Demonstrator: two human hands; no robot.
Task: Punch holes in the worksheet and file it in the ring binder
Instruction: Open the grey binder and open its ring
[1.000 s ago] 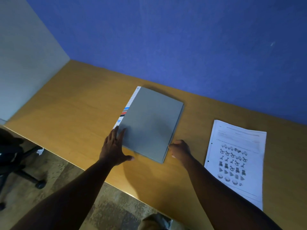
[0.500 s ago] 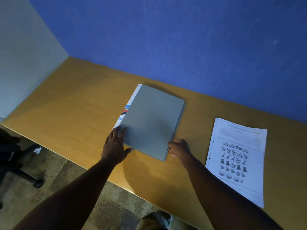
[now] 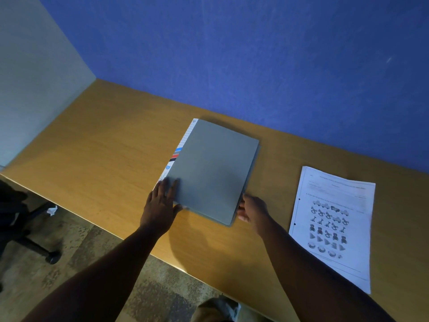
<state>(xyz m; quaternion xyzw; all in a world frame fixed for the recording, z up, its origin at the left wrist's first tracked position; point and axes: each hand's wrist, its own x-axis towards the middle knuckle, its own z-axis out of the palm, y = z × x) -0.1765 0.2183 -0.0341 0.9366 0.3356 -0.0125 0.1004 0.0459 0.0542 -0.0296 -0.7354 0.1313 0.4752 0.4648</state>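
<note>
The grey binder (image 3: 213, 173) lies closed and flat on the counter (image 3: 104, 147), spine edge with its striped label to the left, opening edge to the right. The left hand (image 3: 160, 205) rests on the near-left corner with fingers straight and spread, pressing the cover down. The right hand (image 3: 251, 211) is at the near end of the opening edge, fingers curled against the cover's lip; whether they have already got under it cannot be told. The worksheet (image 3: 334, 226) lies well apart to the right, flat, with small holes showing along its left margin, so punching looks done and filing is what remains. The binder looks like stiff board, fairly light, and its smooth cover may slide on the wood, so the pressing hand near the spine is a sensible anchor while the other lifts the cover at the free edge. The worksheet is thin, limp and easily creased or torn at the holes; it is best taken by a side edge or corner and kept flat on the way over.
</note>
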